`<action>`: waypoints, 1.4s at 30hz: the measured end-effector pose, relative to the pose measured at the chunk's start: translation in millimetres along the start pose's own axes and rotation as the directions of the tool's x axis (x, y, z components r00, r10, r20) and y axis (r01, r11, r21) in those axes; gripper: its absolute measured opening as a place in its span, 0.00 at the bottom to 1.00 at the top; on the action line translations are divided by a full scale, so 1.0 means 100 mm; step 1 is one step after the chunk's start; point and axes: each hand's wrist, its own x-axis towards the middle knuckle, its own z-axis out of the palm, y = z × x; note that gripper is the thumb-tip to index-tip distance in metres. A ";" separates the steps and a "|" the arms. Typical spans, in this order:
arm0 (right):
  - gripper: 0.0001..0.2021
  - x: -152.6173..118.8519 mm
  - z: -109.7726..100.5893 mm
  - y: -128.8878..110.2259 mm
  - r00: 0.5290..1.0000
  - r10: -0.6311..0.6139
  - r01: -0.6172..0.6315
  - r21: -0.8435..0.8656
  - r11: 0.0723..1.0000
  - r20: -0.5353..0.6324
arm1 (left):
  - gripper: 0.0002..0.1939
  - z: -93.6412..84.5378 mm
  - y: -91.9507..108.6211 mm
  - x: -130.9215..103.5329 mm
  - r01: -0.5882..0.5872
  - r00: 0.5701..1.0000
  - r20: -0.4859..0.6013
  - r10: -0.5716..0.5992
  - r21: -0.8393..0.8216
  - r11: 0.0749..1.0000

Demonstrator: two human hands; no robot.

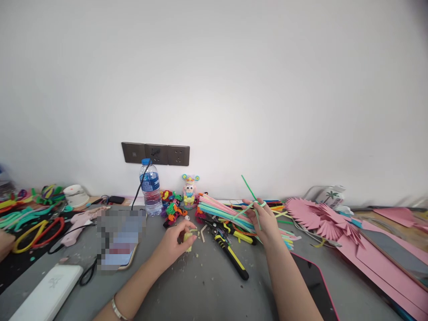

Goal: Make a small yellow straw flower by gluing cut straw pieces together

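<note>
My left hand [175,243] is closed around a small pale yellow fuzzy piece [189,243], partly hidden by the fingers. My right hand [264,220] pinches a green pipe cleaner [249,187], one end of which sticks up toward the wall. Under and beside that hand lies a bundle of pastel pipe cleaners [224,209] in pink, mint and yellow. Between my hands, pliers with black and yellow handles [232,258] rest on the grey table [200,294]. A second yellow-handled tool [243,236] lies partly under the bundle.
A water bottle [151,191], a small figurine [189,191] and colourful fuzzy pieces [174,209] stand along the wall. Left are a phone [122,240], a white power bank [50,290], a pink glue gun [75,227] and another person's hand [5,244]. Right are folded pink paper [307,218] and a pink-edged tablet [312,283].
</note>
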 end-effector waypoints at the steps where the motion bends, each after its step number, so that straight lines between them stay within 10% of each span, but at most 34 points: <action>1: 0.18 0.04 -0.03 0.01 0.999 0.024 -0.023 0.041 0.999 -0.024 | 0.11 0.00 0.01 0.00 0.003 1.000 0.003 -0.003 0.001 1.000; 14: 0.13 0.23 -0.28 -0.06 0.970 -0.175 0.206 0.189 0.960 -0.166 | 0.12 0.00 0.02 0.01 0.026 0.999 0.021 -0.026 0.018 1.000; 20: 0.16 -0.06 0.07 -0.12 0.960 -0.188 0.164 0.130 0.978 0.205 | 0.12 -0.01 0.07 0.01 0.010 0.999 0.048 -0.014 0.077 0.997; 25: 0.13 -0.35 0.24 -0.06 0.786 0.083 0.008 -0.144 0.990 0.612 | 0.10 -0.02 0.08 0.02 -0.022 0.997 0.078 0.013 0.118 0.993; 29: 0.14 -0.45 0.27 0.05 0.616 0.311 -0.047 -0.360 0.932 0.724 | 0.10 -0.01 0.06 0.02 -0.032 0.995 0.094 0.020 0.122 0.992; 37: 0.17 -0.22 0.30 0.23 0.886 -0.117 0.181 -0.102 0.978 0.449 | 0.10 -0.02 0.08 0.01 -0.014 0.996 0.087 0.005 0.100 0.995; 42: 0.16 -0.07 0.19 0.18 0.961 -0.195 0.211 -0.062 0.976 0.197 | 0.12 -0.02 0.06 0.01 -0.027 0.997 0.073 0.020 0.099 0.995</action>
